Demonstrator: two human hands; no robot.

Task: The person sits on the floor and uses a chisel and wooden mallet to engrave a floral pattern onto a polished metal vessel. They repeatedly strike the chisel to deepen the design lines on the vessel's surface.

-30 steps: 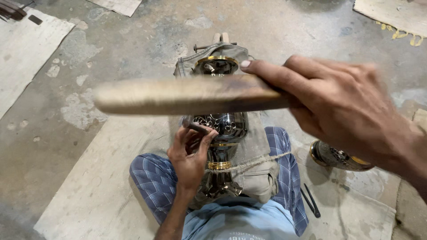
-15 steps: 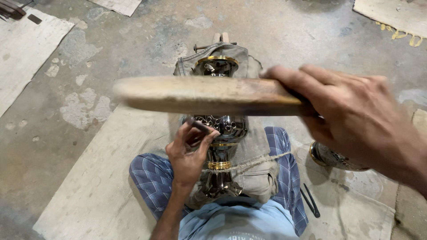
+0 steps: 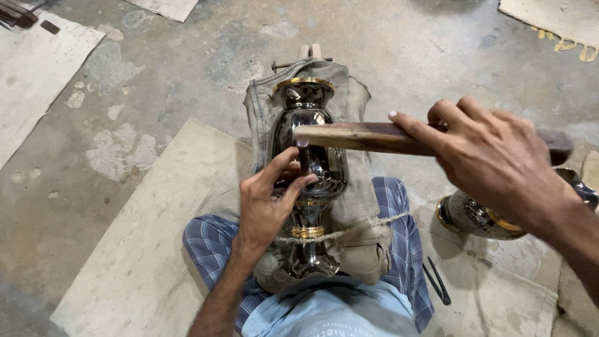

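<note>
Setting: floor-level metalcraft workshop. Evidence: stained, patchy concrete floor (image 3: 187, 68); worn boards (image 3: 143, 249) laid as mats; polished metal vase (image 3: 309, 156) strapped on padded cloth (image 3: 359, 200); second metal vessel (image 3: 474, 215) lying near; wooden mallet (image 3: 368, 136); black hand tools (image 3: 437, 281) alongside.

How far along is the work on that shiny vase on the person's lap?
Done: part of the black vase belly already shows a cut pattern. In hand: the left hand holds a small punch on the belly, and the right hand holds a wooden mallet over it. Left: the upper body looks plain.
</note>
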